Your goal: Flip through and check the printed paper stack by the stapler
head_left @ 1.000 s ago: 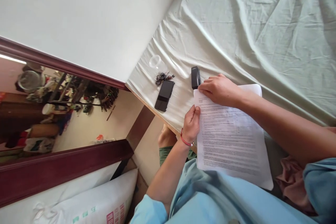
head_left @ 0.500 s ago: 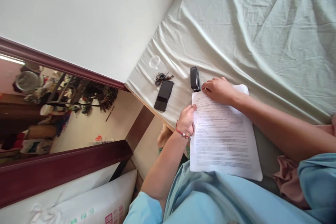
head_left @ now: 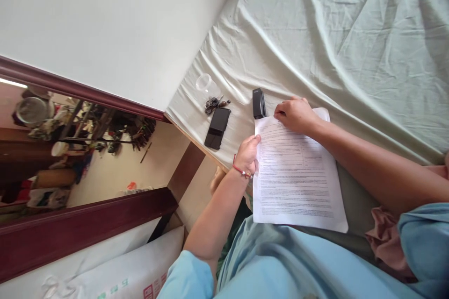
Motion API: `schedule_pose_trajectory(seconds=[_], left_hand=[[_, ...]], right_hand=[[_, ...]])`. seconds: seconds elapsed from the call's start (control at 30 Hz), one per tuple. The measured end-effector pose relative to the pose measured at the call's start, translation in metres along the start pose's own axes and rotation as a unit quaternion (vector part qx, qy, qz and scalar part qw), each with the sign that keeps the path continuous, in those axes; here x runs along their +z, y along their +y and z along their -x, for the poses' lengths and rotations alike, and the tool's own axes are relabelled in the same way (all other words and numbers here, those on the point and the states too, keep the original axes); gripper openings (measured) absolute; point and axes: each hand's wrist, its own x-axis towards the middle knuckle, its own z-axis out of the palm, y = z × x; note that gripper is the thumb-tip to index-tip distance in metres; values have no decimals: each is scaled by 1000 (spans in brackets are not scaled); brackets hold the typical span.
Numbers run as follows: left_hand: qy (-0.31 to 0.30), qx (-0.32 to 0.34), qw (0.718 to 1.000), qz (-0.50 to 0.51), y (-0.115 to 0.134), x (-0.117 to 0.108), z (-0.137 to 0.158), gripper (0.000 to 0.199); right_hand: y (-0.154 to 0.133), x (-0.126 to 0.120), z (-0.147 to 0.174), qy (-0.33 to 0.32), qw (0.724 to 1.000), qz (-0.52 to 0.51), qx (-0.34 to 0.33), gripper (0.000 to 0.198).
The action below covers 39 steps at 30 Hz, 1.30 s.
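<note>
The sheets (head_left: 296, 175) are lying in the lower middle of the frame, half on the bed (head_left: 315, 32) and half over the person's lap. The left hand (head_left: 247, 154) is pinching their left edge, thumb on top and fingers curled under. The right hand (head_left: 294, 114) is pressing down on the top corner, fingers bent and flat on the paper, gripping nothing. A black stapler (head_left: 258, 103) is lying just beside that corner, nearly touching the paper.

To do this well, the right hand should be keeping the corner pinned while the left is squaring the edges, so the pages are sitting flush. The bed is soft and creased, so pressure is probably best kept light and even, or the stack will be skewing.

Left of the stapler, a phone (head_left: 217, 127), keys (head_left: 213, 103) and a clear cup (head_left: 204, 82) are lying near the bed's edge.

How many pages there are is not showing; only the top one is visible. The print is too small to be reading. The lower edge is running under the blue shirt (head_left: 280, 261), and the left fingers are hiding beneath the paper. Whether the stapler is touching the sheets is hard to tell.
</note>
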Motion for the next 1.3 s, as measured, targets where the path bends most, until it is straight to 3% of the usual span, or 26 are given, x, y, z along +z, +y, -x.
schedule_pose_trajectory(seconds=[0.17, 0.3, 0.47, 0.53, 0.63, 0.73, 0.9, 1.07, 1.3], left_hand=[[-58, 18, 997, -51, 4, 1, -2, 21], [-45, 70, 978, -189, 9, -5, 1, 23], [57, 205, 888, -407, 24, -17, 6, 7], [73, 297, 843, -443, 30, -18, 4, 23], [31, 404, 774, -486, 36, -17, -6, 50], [-10, 420, 726, -544, 36, -16, -17, 65], [1, 410, 670, -618, 39, -18, -24, 72], [-13, 408, 660, -631, 39, -19, -24, 71], [-11, 407, 715, -568, 27, -13, -23, 62]], right_hand=[[3, -3, -2, 6, 1000, 3, -3, 27], [4, -5, -1, 8, 1000, 9, -10, 28], [5, -4, -1, 9, 1000, 2, -23, 29], [5, -3, -2, 12, 1000, 1, -25, 29], [6, -2, -2, 16, 1000, 4, -26, 29], [6, -2, -2, 16, 999, 5, -28, 30], [6, -3, -2, 12, 1000, -1, -26, 30], [4, -4, -1, 6, 1000, 0, -22, 28], [5, -4, 0, 8, 1000, 10, -22, 29]])
